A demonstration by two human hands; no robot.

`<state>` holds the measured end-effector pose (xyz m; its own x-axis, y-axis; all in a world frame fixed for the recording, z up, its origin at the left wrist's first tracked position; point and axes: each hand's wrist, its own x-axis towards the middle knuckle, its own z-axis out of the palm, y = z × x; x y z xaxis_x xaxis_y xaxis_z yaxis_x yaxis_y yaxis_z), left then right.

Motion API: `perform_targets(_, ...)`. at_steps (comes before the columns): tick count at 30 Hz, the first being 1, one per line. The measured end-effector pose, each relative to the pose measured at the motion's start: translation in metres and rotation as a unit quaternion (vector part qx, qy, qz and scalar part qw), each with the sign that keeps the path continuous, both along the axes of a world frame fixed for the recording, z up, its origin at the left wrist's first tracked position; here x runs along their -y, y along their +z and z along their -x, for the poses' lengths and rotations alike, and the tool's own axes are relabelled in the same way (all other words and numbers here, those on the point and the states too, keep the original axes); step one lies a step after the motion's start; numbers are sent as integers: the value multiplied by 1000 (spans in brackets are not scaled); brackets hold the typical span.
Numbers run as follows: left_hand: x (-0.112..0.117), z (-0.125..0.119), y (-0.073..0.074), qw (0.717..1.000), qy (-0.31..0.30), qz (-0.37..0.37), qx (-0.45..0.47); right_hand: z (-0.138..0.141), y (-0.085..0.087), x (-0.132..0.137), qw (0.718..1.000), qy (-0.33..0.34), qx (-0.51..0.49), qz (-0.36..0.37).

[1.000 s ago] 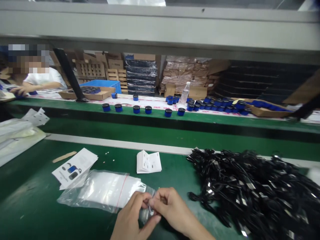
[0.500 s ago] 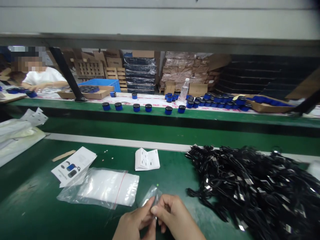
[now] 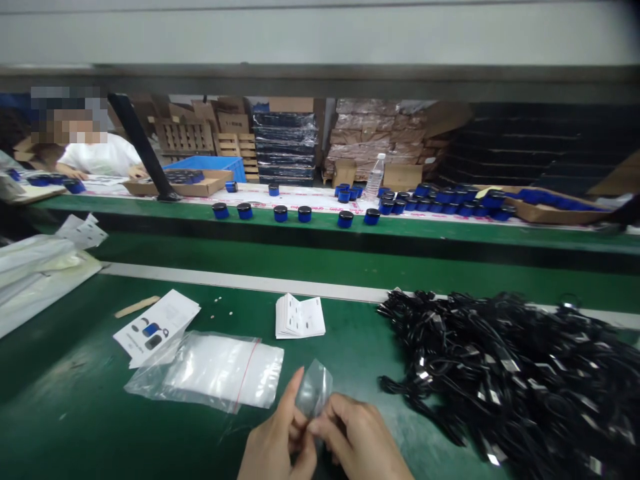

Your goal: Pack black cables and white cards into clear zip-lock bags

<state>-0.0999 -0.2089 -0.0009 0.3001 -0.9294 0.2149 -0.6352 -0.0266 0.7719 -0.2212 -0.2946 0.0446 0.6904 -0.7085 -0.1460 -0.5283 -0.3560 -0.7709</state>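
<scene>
A small clear plastic bag (image 3: 315, 388) stands up between my two hands, low in the middle of the view. My right hand (image 3: 361, 432) pinches its lower part between thumb and bent fingers. Against its left side is my left hand (image 3: 281, 437), index finger stretched up along the plastic, thumb and other fingers closed at the bottom of it. To the left lies a larger clear bag (image 3: 220, 370) with a red line, holding a stack of flat white bags. Printed leaflets (image 3: 155, 330) lie partly under it. Beyond my hands sits a stack of folded leaflets (image 3: 310, 317).
A big heap of black cables (image 3: 500, 380) covers the right side of the green table (image 3: 75, 427). Blue round items with black tops (image 3: 305, 213) stand along the raised ledge, near a plastic bottle (image 3: 375, 177). A co-worker (image 3: 103, 157) sits at far left.
The small bag now rises taller and more open between my hands. My left index finger has straightened upward along it. The whole view has shifted slightly, moving things rightward.
</scene>
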Motion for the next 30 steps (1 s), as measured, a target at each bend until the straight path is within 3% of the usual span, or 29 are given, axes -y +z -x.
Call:
perform_targets(3, 1, 3, 5, 997, 30, 29, 57, -1, 1, 0, 993, 9, -39, 108)
perform_targets(9, 2, 7, 7, 993, 61, 71, 74, 0, -6, -4, 979, 21, -32, 202)
perform_targets(14, 4, 9, 5, 992, 74, 72, 70, -1, -15, -9, 929, -10, -5, 369)
perform_targets(20, 4, 15, 6, 993, 77, 69, 58, 1, -23, -18, 893, -27, -21, 449)
perform_targets(23, 4, 13, 11, 995, 76, 62, 29, 4, -25, -20, 916, -40, -13, 400)
perform_targets(27, 5, 7, 21, 996, 23, 47, -68, 6, -15, -20, 985, -47, 74, 148)
perform_targets(30, 4, 7, 30, 989, 15, 38, -141, 6, -2, -20, 992, -66, 106, 7)
